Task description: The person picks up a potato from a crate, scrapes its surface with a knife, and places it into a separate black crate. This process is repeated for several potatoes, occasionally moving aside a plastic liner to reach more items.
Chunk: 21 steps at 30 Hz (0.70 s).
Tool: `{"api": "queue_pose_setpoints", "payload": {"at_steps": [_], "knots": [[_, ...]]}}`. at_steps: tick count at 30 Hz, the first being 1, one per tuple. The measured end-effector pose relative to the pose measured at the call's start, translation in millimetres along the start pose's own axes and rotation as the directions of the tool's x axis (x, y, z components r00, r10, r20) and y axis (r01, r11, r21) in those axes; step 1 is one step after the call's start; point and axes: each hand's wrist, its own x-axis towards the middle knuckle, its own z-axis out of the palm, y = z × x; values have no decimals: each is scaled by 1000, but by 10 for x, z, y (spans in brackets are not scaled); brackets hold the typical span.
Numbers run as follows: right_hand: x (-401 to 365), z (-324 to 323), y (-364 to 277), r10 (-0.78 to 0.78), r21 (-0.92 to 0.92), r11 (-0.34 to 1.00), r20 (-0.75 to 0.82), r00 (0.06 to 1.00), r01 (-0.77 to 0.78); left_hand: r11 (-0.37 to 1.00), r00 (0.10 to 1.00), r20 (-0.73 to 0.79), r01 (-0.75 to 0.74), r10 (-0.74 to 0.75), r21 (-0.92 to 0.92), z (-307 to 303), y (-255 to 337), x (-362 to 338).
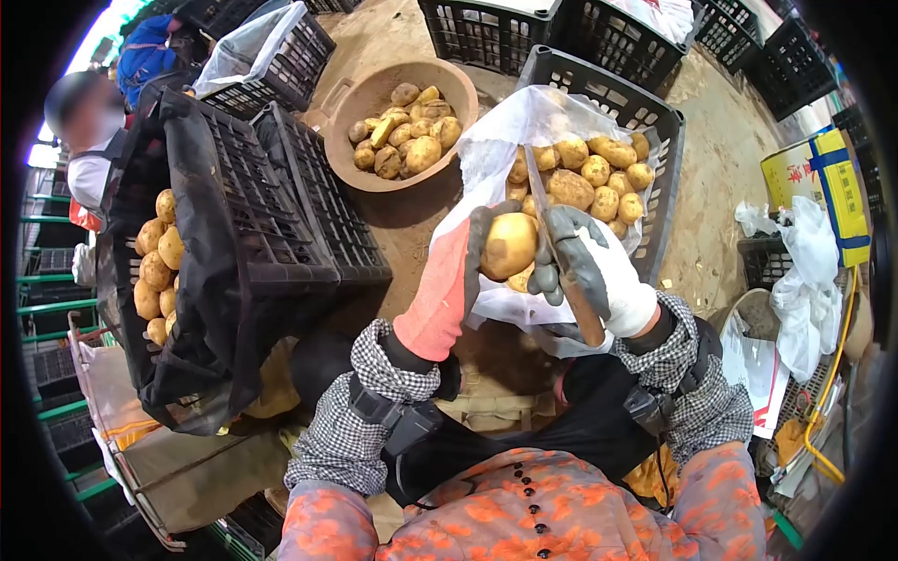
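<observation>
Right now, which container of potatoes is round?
The tan basin at top centre; the others are rectangular black crates.

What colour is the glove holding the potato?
Coral red with grey fingers, on the left hand gripping the potato; head view.

Two gloved hands are in view: one left hand (pixel 447 285) in red, one right hand (pixel 603 266) in white and grey. There is one held potato (pixel 508 245) and one knife (pixel 539 192). One round basin (pixel 374 89) holds roughly a dozen potatoes; one white-lined crate (pixel 659 131) shows about a dozen more; one dark-lined crate (pixel 206 309) shows about seven. Black crates number at least eight in all. One other person (pixel 89 154) is at the upper left.
</observation>
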Motion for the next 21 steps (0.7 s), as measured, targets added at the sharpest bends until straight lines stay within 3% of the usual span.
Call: {"api": "queue_pose_setpoints", "payload": {"at_steps": [2,4,6,8,9,10,12,13,14,15,16,18,20,21], "knots": [[-16,-3,4,9,75,997,93,996,-16,978,999,-37,-20,12,-209,50,-54,-17],[-3,-42,-76,8,76,997,103,995,-15,982,998,-38,-50,44,-185,66,-37,-53],[-1,-34,-131,-1,77,997,115,993,-8,957,994,48,108,-99,-268,60,22,-92],[6,14,-145,-29,-73,997,-15,999,28,939,990,76,133,-115,-316,76,121,-107],[8,-10,-125,-27,-223,975,-47,999,16,976,999,36,-10,18,-216,92,58,-101],[19,-60,-123,-27,-223,975,-47,999,15,982,988,11,-151,153,-109,107,20,-103],[51,-177,-114,-125,-705,694,83,989,147,992,994,3,-112,113,-58,106,12,-118],[75,-214,-43,-264,-768,574,154,952,283,985,991,-8,-130,132,110,119,25,-123],[70,-214,-20,-263,-769,576,148,953,278,951,988,-14,-144,154,275,127,29,-125],[67,-192,-3,-342,-790,509,179,923,342,951,988,-11,-142,151,273,126,9,-129],[64,-183,11,-416,-807,434,216,884,401,906,981,-9,-175,193,385,119,-20,-131],[72,-216,-26,-407,-829,364,268,873,424,845,971,-1,-207,238,493,109,-24,-140],[34,-170,-147,-186,-876,271,359,915,399,712,955,55,-256,292,654,105,-5,-155],[30,-162,-134,-179,-860,244,414,892,448,712,955,55,-256,292,654,97,-2,-149]]}}
